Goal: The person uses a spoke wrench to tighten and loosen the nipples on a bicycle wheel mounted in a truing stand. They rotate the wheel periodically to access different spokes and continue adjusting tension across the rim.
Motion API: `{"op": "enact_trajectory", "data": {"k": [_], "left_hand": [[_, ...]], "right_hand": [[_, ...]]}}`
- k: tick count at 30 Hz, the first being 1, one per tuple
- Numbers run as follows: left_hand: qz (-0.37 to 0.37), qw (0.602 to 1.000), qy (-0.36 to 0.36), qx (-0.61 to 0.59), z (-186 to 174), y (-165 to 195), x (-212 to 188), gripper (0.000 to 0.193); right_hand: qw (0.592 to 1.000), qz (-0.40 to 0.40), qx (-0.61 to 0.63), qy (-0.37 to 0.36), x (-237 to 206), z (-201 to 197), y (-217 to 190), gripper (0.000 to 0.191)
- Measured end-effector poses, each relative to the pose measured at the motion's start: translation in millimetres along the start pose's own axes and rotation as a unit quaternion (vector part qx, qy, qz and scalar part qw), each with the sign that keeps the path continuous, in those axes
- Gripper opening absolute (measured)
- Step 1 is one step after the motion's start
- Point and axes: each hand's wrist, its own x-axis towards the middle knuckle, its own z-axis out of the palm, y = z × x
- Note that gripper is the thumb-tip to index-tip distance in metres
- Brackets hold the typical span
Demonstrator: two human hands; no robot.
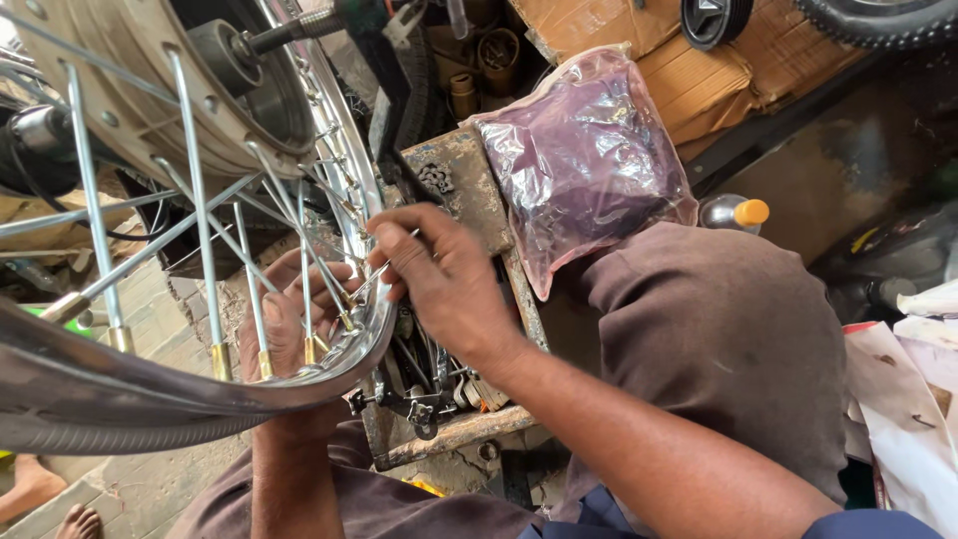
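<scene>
The chromed wheel rim (pixel 371 334) is braced from behind by the half-curled left hand (pixel 289 319) while a spoke (pixel 384 268), toward one o'clock, is pinched by the closed right hand (pixel 439 279) for seating.

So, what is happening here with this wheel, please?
A person is working on a spoked wheel held in front of them. The right hand pinches a thin spoke near the shiny rim, where brass nipples sit. The left hand reaches from behind the rim, its fingers among the spokes. Below the hands is a wooden box with metal parts. A plastic bag with something purple lies on the person's knee.
</scene>
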Motion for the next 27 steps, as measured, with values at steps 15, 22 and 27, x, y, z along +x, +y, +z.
{"op": "enact_trajectory", "data": {"k": [15, 22, 27], "left_hand": [[-0.011, 1.000, -0.008, 0.016, -1.1, 17.1, -10.8, 0.079], [-0.013, 0.990, 0.018, 0.137, 5.3, 17.6, -10.9, 0.093], [-0.008, 0.995, -0.002, 0.094, 0.7, 14.0, -9.8, 0.095]], "right_hand": [[0.994, 0.039, 0.100, 0.017, -1.1, 13.1, 7.0, 0.035], [0.992, -0.005, 0.114, 0.060, -3.6, 15.8, -1.0, 0.030], [0.994, -0.015, 0.104, 0.040, -7.0, 19.1, -0.5, 0.031]]}}
